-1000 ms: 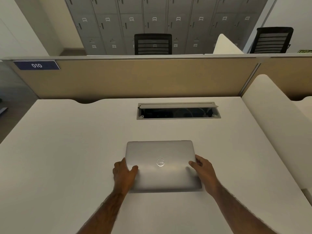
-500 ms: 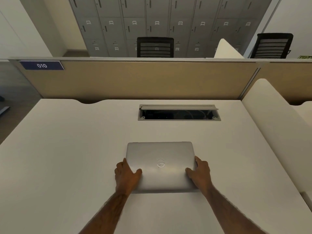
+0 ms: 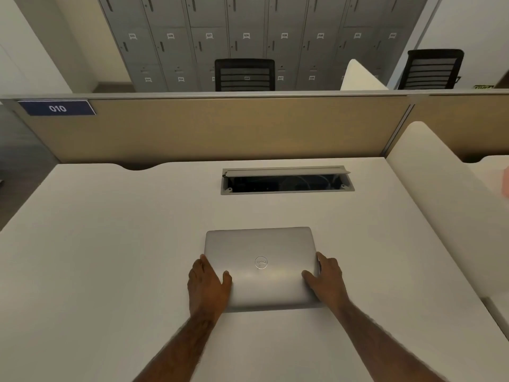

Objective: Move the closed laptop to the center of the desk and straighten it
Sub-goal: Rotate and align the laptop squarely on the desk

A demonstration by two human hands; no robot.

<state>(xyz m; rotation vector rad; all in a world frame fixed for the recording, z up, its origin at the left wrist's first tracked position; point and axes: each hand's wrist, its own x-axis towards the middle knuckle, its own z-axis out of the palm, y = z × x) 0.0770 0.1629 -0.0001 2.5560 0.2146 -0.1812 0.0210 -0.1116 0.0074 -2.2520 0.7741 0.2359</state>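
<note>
A closed silver laptop [image 3: 260, 252] with a round logo lies flat near the middle of the white desk [image 3: 110, 257], its edges roughly square to the desk's front. My left hand [image 3: 206, 285] grips its left near corner, thumb on the lid. My right hand [image 3: 326, 279] holds the right side near the front corner, thumb on the lid and fingers along the edge.
An open cable tray [image 3: 286, 181] is set into the desk behind the laptop. A tan partition [image 3: 220, 128] with a blue "010" label [image 3: 57, 108] closes the back. A white side divider [image 3: 440, 202] borders the right. Black chairs and grey lockers stand beyond.
My right hand slid from the laptop's right edge onto its front right corner. The laptop's right side turned slightly, so it sits squarer. The left hand stayed in place.
</note>
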